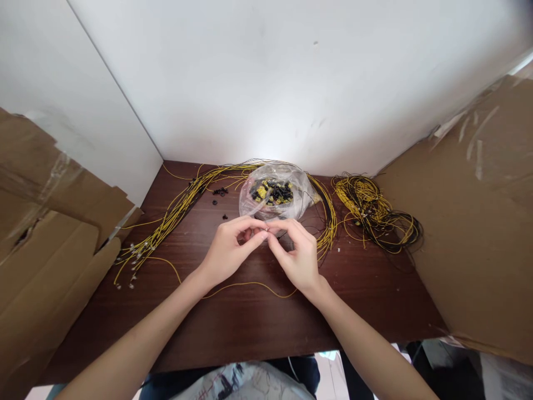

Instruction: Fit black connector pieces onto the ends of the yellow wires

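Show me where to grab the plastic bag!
Probably pinch the bag by its left edge, coming from the left: clear plastic spreads past the black and yellow pieces there, while wires curve around its right side.

Piece between fingertips: too small to tell
Loose yellow wire: partly hidden by left forearm
Right cardboard: cut off by picture's right edge

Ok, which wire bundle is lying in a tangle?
The rightmost bundle, near the right cardboard; the other bundle arcs in long strands behind the plastic bag.
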{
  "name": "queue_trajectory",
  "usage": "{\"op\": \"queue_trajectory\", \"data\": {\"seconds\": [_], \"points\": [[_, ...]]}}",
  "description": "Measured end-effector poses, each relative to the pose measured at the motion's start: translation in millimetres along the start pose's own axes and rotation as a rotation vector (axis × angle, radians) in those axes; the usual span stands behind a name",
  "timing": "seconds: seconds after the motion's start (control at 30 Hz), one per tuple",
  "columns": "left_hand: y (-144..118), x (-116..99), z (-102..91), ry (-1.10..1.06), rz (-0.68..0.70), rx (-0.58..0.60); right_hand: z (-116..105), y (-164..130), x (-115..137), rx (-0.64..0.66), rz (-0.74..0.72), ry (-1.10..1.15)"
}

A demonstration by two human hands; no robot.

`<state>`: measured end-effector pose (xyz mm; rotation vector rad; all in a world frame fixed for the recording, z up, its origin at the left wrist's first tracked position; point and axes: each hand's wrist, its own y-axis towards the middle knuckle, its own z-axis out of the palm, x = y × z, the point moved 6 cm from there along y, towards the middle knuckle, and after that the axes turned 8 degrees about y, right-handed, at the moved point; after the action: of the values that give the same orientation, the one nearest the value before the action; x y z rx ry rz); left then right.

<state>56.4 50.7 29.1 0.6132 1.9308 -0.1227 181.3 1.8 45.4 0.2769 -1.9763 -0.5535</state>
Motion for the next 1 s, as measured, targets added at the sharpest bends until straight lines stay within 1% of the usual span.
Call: {"op": "queue_trajectory", "data": {"seconds": [0.1,0.2,0.33,0.43,0.5,0.6,0.7,0.87,1.0], "points": [[2.1,-1.6,-4.6,0.067,0.016,0.01,-2.8,2.2,-3.5,-0.032,0.052,0.088],[3.9,-0.5,-10.0,0.035,-0.018,-0.02,-8.5,6.0,-3.6,-0.041,0.047,0.091],[5.3,10.2,-17.5,-0.154,-0.169,-0.107,-17.3,12.1,-4.9,-0.013,0.015,0.049],[5.4,21.3,-21.8,-0.332,-0.284,-0.177,-18.8,14.9,-9.9,0.049,0.01,0.009],[5.6,26.9,-21.9,-0.467,-0.336,-0.196,-16.9,15.0,-14.0,0.094,0.016,-0.013],[6.3,30.0,-19.7,-0.632,-0.366,-0.194,-12.3,13.3,-18.5,0.139,0.028,-0.028],[7.0,29.5,-17.2,-0.736,-0.371,-0.18,-7.6,11.0,-21.1,0.175,0.05,-0.04],[6.9,30.9,-13.6,-0.866,-0.416,-0.155,-5.4,9.6,-21.8,0.177,0.079,-0.056],[5.8,31.0,-10.5,-0.907,-0.45,-0.125,-1.9,8.3,-21.4,0.184,0.106,-0.043]]}}
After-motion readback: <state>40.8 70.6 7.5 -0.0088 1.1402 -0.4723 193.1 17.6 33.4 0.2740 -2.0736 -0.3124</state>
